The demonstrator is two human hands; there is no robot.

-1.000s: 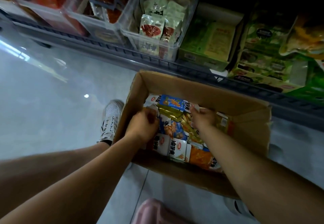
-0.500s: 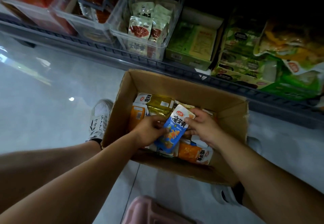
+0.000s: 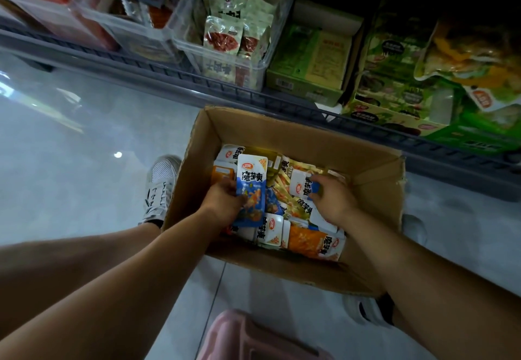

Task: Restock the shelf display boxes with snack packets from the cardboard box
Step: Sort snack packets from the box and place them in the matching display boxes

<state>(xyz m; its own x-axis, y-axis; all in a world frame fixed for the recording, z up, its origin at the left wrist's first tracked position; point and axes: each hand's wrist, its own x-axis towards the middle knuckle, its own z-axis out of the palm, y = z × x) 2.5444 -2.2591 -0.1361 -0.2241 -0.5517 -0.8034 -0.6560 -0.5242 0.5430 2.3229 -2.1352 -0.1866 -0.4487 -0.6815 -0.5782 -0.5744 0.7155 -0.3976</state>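
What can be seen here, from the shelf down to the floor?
cardboard box: one, brown, open on the floor below the shelf
loose packets: many, orange, yellow, white, blue, piled in the box
blue packet: one, blue-white, above the pile
white packet: one, white-blue, on the pile
clear bins: about three, transparent, shelf left
green display boxes: several, green, shelf right
pink object: one, bottom edge, kind unclear
white shoe: one, left of the box
left hand: grips the blue packet
right hand: pinches the white packet
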